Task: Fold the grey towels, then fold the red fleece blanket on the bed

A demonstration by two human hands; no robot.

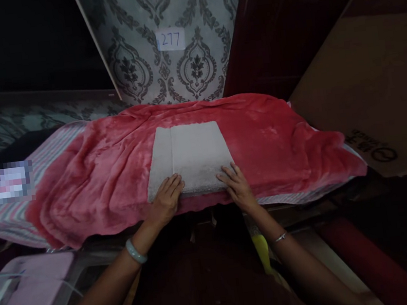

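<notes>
A light grey, plush-looking towel lies flat on a red fleece blanket, with a crease running down its left part. My left hand rests on the towel's near left area, fingers stretched over the cloth. On the near right corner lies my right hand, its fingers spread and pressed on the surface. Neither hand grips anything. The towel's near edge runs between the two hands, close to the front edge of the blanket.
Under the blanket is a striped cloth. A large cardboard box stands on the right. Behind are a dark screen and a wall paper label marked 277. A pink stool-like surface is at lower left.
</notes>
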